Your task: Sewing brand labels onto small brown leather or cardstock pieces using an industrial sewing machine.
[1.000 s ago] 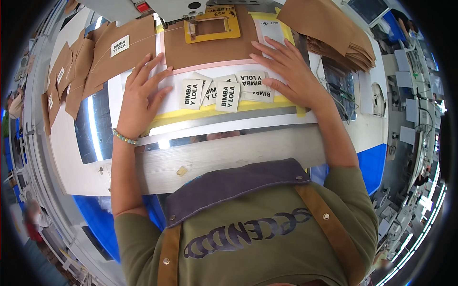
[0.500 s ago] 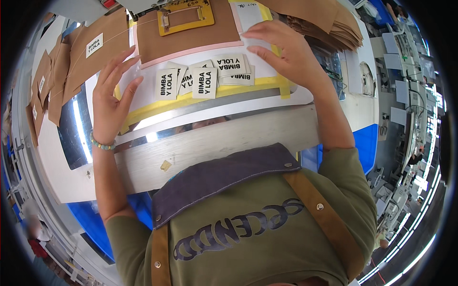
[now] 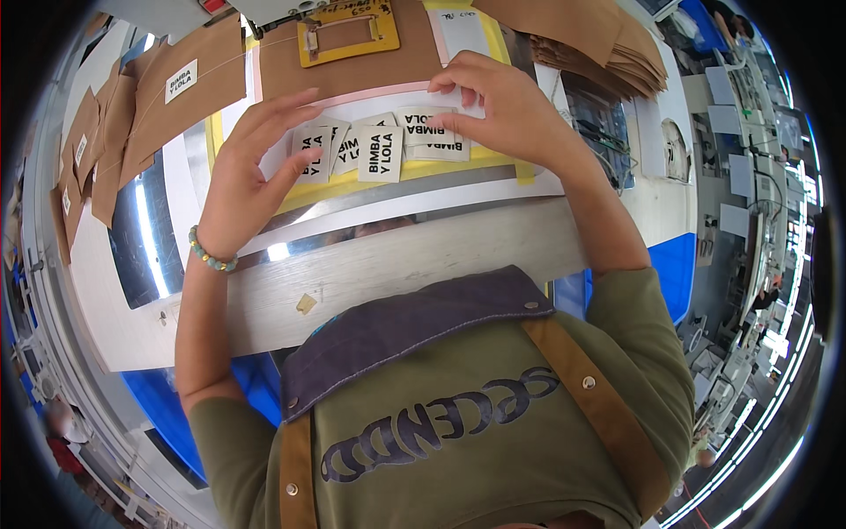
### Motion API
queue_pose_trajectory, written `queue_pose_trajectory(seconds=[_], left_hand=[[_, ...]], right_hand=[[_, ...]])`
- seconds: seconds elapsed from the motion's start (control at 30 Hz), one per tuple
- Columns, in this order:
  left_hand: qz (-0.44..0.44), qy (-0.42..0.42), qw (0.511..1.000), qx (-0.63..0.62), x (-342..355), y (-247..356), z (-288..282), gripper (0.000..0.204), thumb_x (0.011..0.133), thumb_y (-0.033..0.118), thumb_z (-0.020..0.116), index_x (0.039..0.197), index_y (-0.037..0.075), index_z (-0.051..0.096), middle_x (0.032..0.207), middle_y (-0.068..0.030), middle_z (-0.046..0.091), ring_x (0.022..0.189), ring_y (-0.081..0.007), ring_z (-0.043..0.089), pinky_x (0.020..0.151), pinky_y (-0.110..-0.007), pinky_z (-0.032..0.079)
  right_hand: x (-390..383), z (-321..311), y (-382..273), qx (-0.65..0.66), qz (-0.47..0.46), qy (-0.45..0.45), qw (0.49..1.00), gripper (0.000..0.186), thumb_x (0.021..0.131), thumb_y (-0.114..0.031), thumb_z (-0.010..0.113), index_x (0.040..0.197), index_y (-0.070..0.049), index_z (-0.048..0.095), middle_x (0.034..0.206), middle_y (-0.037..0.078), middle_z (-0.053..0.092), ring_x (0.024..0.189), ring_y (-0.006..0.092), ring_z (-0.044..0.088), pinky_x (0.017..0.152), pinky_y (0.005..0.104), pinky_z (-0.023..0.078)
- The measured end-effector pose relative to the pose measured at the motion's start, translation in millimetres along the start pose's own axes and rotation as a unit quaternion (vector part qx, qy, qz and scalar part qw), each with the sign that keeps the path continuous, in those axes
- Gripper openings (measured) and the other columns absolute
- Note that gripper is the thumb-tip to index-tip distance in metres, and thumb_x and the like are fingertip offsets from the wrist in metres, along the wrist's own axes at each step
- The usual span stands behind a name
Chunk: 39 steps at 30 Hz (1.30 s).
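Several white labels with black print (image 3: 381,154) lie loosely overlapped on the yellow-taped board in front of me. My left hand (image 3: 256,163) hovers at their left end, fingers apart, its thumb over the leftmost label. At the right end is my right hand (image 3: 493,110), fingers bent and apart, the thumb over the upper right labels; nothing shows in it. Beyond the labels a brown panel (image 3: 352,79) lies along a pink strip. On that panel rests a yellow frame (image 3: 348,55) with a rectangular opening, under the edge of a machine.
Brown panels (image 3: 181,115), one bearing a white label, spread over the left of the table. A stack of brown pieces (image 3: 608,53) sits at the far right. Blue bins (image 3: 674,273) stand below the table edge. A small tan scrap (image 3: 306,304) lies near me.
My left hand has moved right and over the leftmost labels. My right hand has shifted left, its thumb now covering part of the right-hand labels.
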<state>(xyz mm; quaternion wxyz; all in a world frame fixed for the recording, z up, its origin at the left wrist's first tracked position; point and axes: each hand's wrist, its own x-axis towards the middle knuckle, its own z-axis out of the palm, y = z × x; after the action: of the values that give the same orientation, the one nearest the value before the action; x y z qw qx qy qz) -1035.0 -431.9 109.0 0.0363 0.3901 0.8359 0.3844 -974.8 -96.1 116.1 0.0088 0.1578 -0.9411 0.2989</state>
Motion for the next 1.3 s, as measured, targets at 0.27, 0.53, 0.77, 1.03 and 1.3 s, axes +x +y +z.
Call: queue_pose_trajectory(seconds=[0.27, 0.53, 0.77, 1.03, 1.3], left_hand=[[0.07, -0.006, 0.992, 0.106, 3.7, -12.6, 25.7, 0.06, 0.087, 0.018, 0.084, 0.144, 0.009, 0.067, 0.157, -0.0104, 0.06, 0.149, -0.0337, 0.05, 0.123, -0.046, 0.039], [0.073, -0.014, 0.992, 0.106, 4.0, -11.2, 30.2, 0.061, 0.086, 0.014, 0.084, 0.144, 0.007, 0.066, 0.158, -0.0099, 0.059, 0.151, -0.0339, 0.048, 0.125, -0.046, 0.037], [0.077, -0.017, 0.99, 0.113, 3.3, -11.6, 29.1, 0.057, 0.088, 0.013, 0.081, 0.143, 0.005, 0.066, 0.158, -0.0103, 0.06, 0.151, -0.0341, 0.049, 0.125, -0.046, 0.037], [0.073, -0.015, 0.99, 0.119, -1.0, -12.0, 27.3, 0.056, 0.09, 0.014, 0.08, 0.143, 0.006, 0.066, 0.159, -0.0107, 0.059, 0.152, -0.0342, 0.048, 0.125, -0.046, 0.037], [0.07, 0.083, 0.99, 0.087, 0.8, -13.9, 26.1, 0.043, 0.095, 0.013, 0.077, 0.137, 0.005, 0.07, 0.141, -0.0125, 0.07, 0.128, -0.0335, 0.064, 0.107, -0.042, 0.053]], right_hand=[[-5.5, 0.1, 0.6, 0.04, 0.013, -0.068, 0.997, 0.043, 0.088, -0.021, 0.086, 0.125, -0.007, 0.071, 0.112, 0.003, 0.061, 0.088, 0.0176, 0.058, 0.078, 0.0319, 0.051], [-4.6, 16.2, 9.4, 0.099, -0.022, -0.006, 0.995, 0.045, 0.089, -0.02, 0.086, 0.13, -0.009, 0.072, 0.12, 0.002, 0.063, 0.09, 0.0151, 0.059, 0.078, 0.0308, 0.051], [-1.3, 19.5, 9.1, 0.07, 0.044, 0.043, 0.996, 0.028, 0.091, -0.026, 0.086, 0.104, -0.005, 0.074, 0.093, 0.003, 0.068, 0.07, 0.0163, 0.057, 0.066, 0.0311, 0.048], [1.2, -20.8, -25.4, -0.208, 0.199, -0.156, 0.945, 0.029, 0.096, -0.031, 0.08, 0.1, -0.003, 0.074, 0.087, 0.01, 0.071, 0.074, 0.0296, 0.063, 0.069, 0.0389, 0.053], [-4.3, 4.4, 5.3, -0.074, -0.152, -0.003, 0.986, 0.047, 0.094, -0.032, 0.08, 0.133, -0.006, 0.07, 0.123, 0.009, 0.069, 0.108, 0.031, 0.07, 0.092, 0.0418, 0.057]])
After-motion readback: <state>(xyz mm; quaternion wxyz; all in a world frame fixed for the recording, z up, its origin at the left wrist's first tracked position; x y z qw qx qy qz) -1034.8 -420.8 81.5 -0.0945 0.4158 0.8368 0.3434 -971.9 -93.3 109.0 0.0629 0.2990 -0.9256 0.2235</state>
